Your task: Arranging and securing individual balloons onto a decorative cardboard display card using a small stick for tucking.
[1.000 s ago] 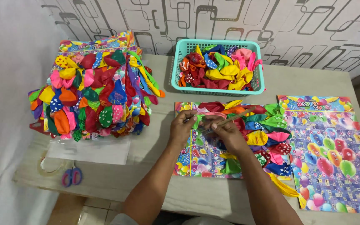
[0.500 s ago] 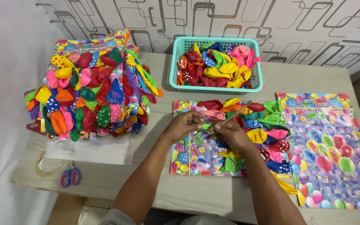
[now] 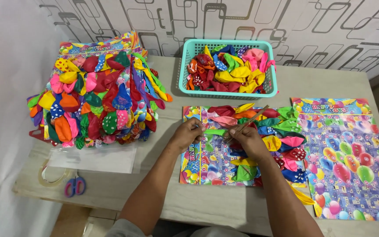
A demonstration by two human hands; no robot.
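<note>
A colourful printed card lies on the table in front of me, with several flat balloons fastened along its right half. My left hand pinches one end of a green balloon stretched over the card. My right hand grips the balloon's other end together with a thin wooden stick that slants up to the right. Red, pink and orange balloons lie just above my hands.
A teal plastic basket of loose balloons stands at the back. A tall stack of balloon-covered cards sits at the left. More printed cards lie at the right. Small scissors and a tape roll lie near the front left edge.
My hands stay over the card, shifting slightly; the green balloon now lies stretched between them. The view has tilted a little.
</note>
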